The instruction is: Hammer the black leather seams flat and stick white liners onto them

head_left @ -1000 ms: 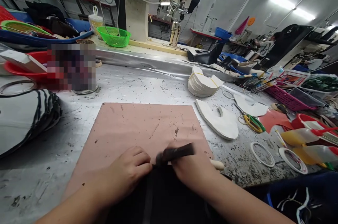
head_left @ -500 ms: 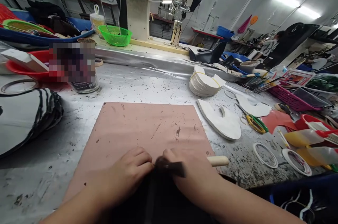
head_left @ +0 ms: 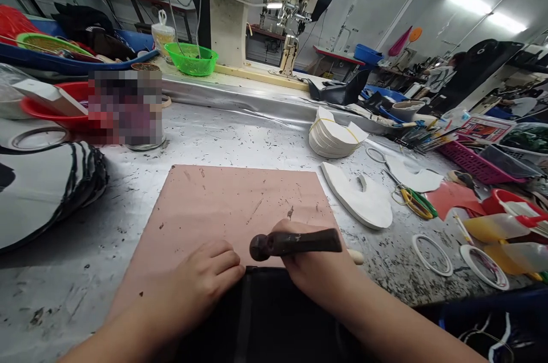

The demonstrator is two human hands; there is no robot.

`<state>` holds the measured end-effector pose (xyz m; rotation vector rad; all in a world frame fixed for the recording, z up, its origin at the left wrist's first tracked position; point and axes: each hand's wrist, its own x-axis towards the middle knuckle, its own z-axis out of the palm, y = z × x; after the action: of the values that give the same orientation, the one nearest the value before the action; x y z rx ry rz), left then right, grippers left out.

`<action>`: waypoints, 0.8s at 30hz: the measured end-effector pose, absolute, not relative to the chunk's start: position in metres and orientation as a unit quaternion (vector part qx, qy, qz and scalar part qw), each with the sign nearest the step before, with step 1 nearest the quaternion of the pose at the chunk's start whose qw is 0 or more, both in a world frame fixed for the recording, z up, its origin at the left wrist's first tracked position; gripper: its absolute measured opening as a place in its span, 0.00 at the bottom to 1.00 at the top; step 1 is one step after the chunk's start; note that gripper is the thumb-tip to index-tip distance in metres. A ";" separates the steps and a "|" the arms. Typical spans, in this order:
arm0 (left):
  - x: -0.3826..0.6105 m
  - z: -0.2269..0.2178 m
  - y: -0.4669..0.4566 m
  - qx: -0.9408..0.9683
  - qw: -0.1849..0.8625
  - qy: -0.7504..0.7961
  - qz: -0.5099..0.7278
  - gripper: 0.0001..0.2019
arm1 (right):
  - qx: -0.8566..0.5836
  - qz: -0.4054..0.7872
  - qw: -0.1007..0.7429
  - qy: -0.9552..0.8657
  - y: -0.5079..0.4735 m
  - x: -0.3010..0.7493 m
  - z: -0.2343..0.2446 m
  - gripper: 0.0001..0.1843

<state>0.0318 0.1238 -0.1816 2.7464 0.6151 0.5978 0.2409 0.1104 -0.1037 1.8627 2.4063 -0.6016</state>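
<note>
My right hand grips a hammer with a dark metal head and a pale wooden handle; the head is raised just above the top edge of a black material piece. That black piece lies on a pink cutting board. My left hand rests with curled fingers on the black piece's upper left edge, pressing it down.
White cut pieces and a stack of them lie right of the board. Scissors, tape rings, glue bottles and a pink basket crowd the right. Black-and-white pieces, a red bowl and a jar sit left. A sewing machine stands behind.
The hammer head came down onto the black piece's top edge half a second ago and is now lifted again. My left hand stayed on the piece.
</note>
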 end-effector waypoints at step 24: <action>0.022 -0.164 0.119 0.948 0.152 0.237 0.150 0.09 | 0.540 -0.162 0.092 0.821 0.119 0.219 -0.099 0.09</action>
<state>0.0224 0.1191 -0.1641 2.7192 0.6807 0.4308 0.2193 0.1192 -0.0992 1.6033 2.4381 -0.4804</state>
